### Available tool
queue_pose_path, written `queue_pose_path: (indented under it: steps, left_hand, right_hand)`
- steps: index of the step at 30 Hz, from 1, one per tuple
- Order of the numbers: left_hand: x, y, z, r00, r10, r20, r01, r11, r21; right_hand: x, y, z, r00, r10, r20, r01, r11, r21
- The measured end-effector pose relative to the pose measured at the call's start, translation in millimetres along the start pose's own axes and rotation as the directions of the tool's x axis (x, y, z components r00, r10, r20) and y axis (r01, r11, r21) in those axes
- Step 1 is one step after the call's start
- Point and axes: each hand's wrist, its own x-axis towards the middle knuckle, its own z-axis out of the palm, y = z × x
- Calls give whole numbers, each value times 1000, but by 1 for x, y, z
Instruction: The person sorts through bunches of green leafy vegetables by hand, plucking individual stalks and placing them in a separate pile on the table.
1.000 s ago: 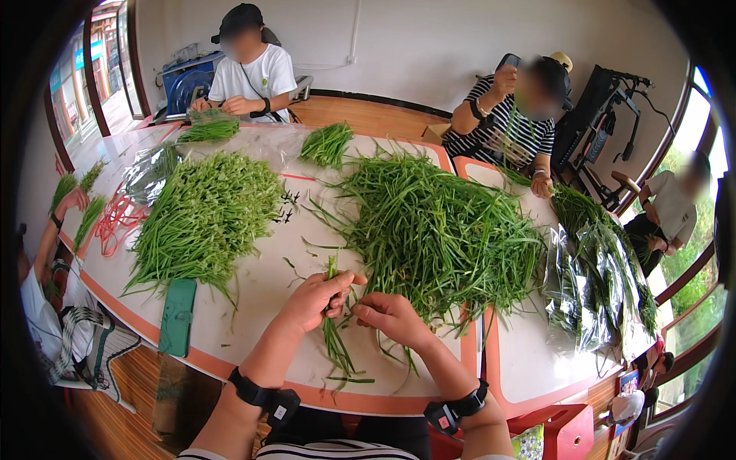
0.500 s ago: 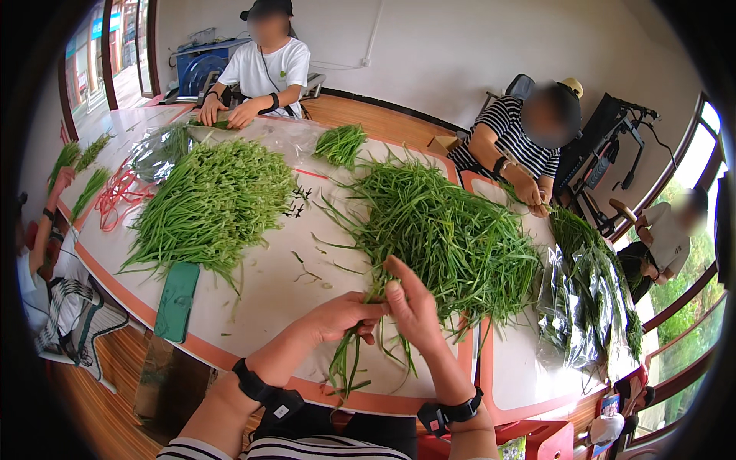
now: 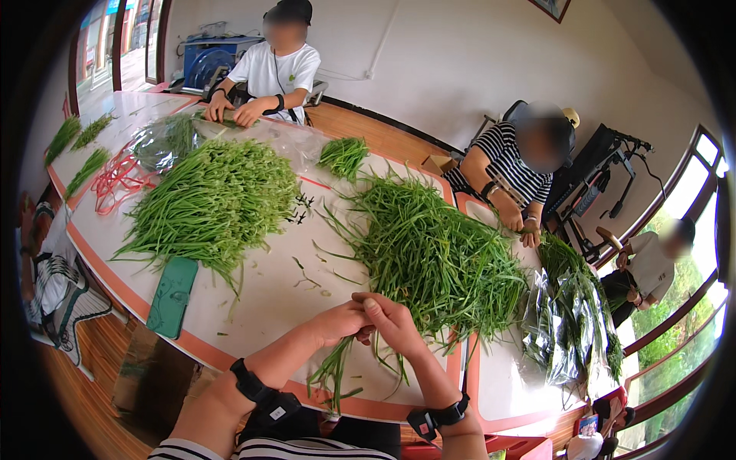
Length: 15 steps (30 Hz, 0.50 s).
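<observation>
My left hand [image 3: 337,323] is closed on a few long, chive-like green stalks [image 3: 330,374], whose ends hang below it over the table's near edge. My right hand [image 3: 392,322] meets it, thumb on top and fingers folded against the left fingers. Whatever lies between the fingertips is mostly hidden, though thin strands trail beneath both hands. Just beyond them spreads a large loose heap of long green stalks [image 3: 437,249]. Farther left lies a pile of green stalks laid side by side [image 3: 207,192], with pale ends toward the right.
A green phone case [image 3: 172,297] lies at the table's [image 3: 268,307] near left. Red ties [image 3: 115,184] and clear plastic bags [image 3: 295,146] are farther back. Bagged greens [image 3: 571,322] stand at right. Two people [image 3: 276,69] [image 3: 521,153] handle greens across the table; another sits at far right.
My right hand's raised fingers have folded down against my left hand. The view has shifted slightly. At the far left, a person's hand holding greens has gone from the table's edge.
</observation>
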Motion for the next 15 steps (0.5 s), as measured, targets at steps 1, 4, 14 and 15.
queue_pose_path:
  steps: [1, 4, 14, 15]
  left_hand:
    - [2, 4, 3, 1000, 3, 13, -3, 1000, -3]
    - [2, 18, 3, 995, -99, 3, 98, 985, -143]
    - [1, 18, -11, 993, -104, -47, 91, 970, -224]
    - [1, 19, -10, 997, -66, -49, 53, 970, -237]
  right_hand:
    - [7, 9, -9, 995, -82, -55, 83, 996, 31]
    - [33, 7, -36, 955, -12, -298, 10, 1000, -9]
    - [114, 47, -23, 936, -295, -194, -106, 288, -952]
    - [111, 48, -29, 923, -318, -217, -65, 426, -902]
